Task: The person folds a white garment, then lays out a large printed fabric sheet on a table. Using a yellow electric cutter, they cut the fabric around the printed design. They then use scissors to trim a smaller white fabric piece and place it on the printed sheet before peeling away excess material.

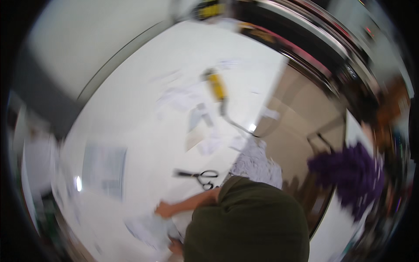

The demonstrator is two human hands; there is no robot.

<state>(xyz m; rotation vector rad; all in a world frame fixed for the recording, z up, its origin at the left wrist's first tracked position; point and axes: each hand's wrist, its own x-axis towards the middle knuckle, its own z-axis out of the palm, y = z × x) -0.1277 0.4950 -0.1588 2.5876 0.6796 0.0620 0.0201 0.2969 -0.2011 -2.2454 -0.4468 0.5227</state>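
Motion blurs much of the picture. My right hand (163, 210), reaching left from a dark green sleeve, looks closed at the upper edge of a pale white piece of cloth (146, 230) lying on the white table. Lower down, my left hand (176, 246) shows only in part beside the same cloth. Its fingers are smeared and mostly hidden by the green garment. Black-handled scissors (205, 176) lie just beyond my right forearm, apart from both hands.
A yellow corded tool (216, 87) lies farther up the table (144, 78) among pale scraps (181, 96). White scraps (257, 163) are heaped at the right edge. A pale sheet (104, 168) is at left. Purple cloth (349, 172) is piled on another surface at right.
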